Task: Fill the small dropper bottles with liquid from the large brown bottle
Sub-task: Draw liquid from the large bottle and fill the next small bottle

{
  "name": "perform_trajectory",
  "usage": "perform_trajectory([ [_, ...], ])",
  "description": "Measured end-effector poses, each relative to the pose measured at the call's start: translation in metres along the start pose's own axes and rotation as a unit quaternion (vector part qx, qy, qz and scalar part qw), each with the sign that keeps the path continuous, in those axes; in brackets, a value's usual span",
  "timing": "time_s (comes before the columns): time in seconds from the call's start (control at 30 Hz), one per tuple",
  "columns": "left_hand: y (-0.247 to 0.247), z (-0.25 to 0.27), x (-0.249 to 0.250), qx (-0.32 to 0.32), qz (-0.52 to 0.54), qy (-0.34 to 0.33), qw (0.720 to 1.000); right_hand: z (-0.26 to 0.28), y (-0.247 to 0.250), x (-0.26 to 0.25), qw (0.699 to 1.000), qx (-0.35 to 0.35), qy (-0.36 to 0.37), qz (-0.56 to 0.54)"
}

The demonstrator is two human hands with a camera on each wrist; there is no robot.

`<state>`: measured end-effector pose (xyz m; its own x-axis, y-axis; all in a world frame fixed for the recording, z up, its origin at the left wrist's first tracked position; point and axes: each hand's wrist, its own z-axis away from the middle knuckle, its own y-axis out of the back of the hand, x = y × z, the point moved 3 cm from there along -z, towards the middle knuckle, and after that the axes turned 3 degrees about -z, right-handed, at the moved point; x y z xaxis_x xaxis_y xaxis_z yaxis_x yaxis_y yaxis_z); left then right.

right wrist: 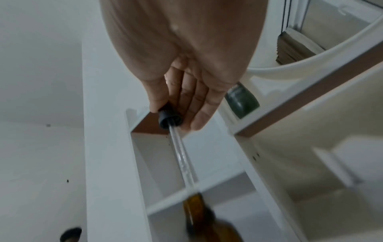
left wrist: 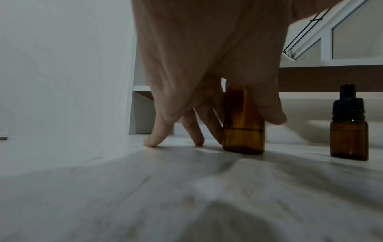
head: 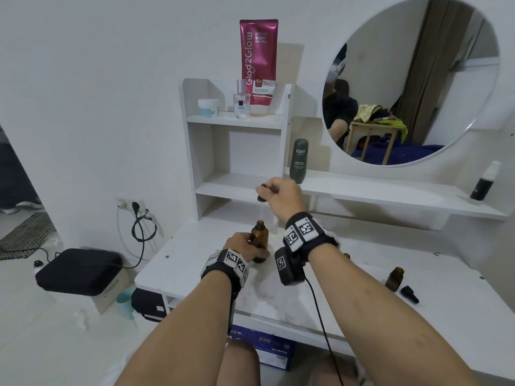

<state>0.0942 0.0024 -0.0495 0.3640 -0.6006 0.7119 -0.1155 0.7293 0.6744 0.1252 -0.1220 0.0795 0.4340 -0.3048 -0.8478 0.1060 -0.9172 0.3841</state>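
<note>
The large brown bottle [head: 259,238] stands uncapped on the white table [head: 362,296]. My left hand [head: 242,243] grips its body, thumb on one side and fingers on the other. In the left wrist view my left hand [left wrist: 245,126] holds the bottle [left wrist: 243,144], which shows a liquid line low down. My right hand [head: 269,190] pinches a black-capped dropper [head: 262,200] above it. In the right wrist view my right hand [right wrist: 174,117] holds the glass pipette [right wrist: 182,157] with its tip at the bottle's mouth [right wrist: 196,199]. A small open brown bottle [head: 394,278] stands at the right beside a loose dropper cap [head: 409,294].
A capped small dropper bottle [left wrist: 349,129] stands right of the large one. Behind is a white shelf unit [head: 237,188] holding a dark green bottle [head: 298,160]. A round mirror [head: 412,79] hangs at the back right. A black spray bottle [head: 482,185] stands on the right ledge.
</note>
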Motion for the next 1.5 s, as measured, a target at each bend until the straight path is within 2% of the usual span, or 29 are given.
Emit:
perform_trajectory([
  [0.1, 0.003, 0.002, 0.005, -0.03, -0.031, -0.004, 0.999, -0.015, 0.027, -0.021, 0.998, 0.041, 0.009, -0.052],
  [0.2, 0.017, 0.009, 0.03, -0.026, 0.008, -0.023, 0.999, -0.02, 0.057, -0.028, 0.996, 0.058, 0.013, -0.066],
  [0.3, 0.033, 0.017, 0.07, 0.043, -0.042, -0.093, 0.994, -0.013, 0.085, -0.022, 0.996, 0.077, 0.011, -0.038],
  [0.4, 0.032, 0.037, 0.116, 0.106, -0.107, -0.173, 0.973, -0.001, 0.113, -0.002, 0.994, 0.107, 0.0, -0.002],
  [0.43, 0.027, 0.044, 0.13, 0.113, -0.105, -0.198, 0.968, 0.003, 0.123, 0.006, 0.993, 0.115, -0.007, 0.007],
  [0.5, 0.012, 0.053, 0.151, 0.086, -0.091, -0.225, 0.966, 0.01, 0.143, 0.021, 0.991, 0.13, -0.022, 0.025],
  [0.67, -0.058, 0.064, 0.161, -0.052, -0.098, -0.19, 0.975, 0.032, 0.178, 0.044, 0.984, 0.162, -0.044, 0.053],
  [0.87, -0.116, 0.061, 0.141, -0.095, -0.136, -0.136, 0.977, 0.045, 0.177, 0.073, 0.987, 0.137, -0.061, 0.066],
  [1.03, -0.133, 0.052, 0.132, -0.074, -0.137, -0.117, 0.981, 0.048, 0.173, 0.081, 0.988, 0.128, -0.06, 0.069],
  [1.17, -0.138, 0.047, 0.13, -0.039, -0.185, -0.109, 0.976, 0.047, 0.17, 0.085, 0.988, 0.127, -0.057, 0.066],
  [1.3, -0.136, 0.047, 0.133, -0.061, -0.18, -0.117, 0.975, 0.046, 0.169, 0.086, 0.988, 0.129, -0.055, 0.058],
  [1.5, -0.139, 0.047, 0.131, -0.043, -0.19, -0.11, 0.975, 0.048, 0.163, 0.09, 0.989, 0.121, -0.051, 0.074],
])
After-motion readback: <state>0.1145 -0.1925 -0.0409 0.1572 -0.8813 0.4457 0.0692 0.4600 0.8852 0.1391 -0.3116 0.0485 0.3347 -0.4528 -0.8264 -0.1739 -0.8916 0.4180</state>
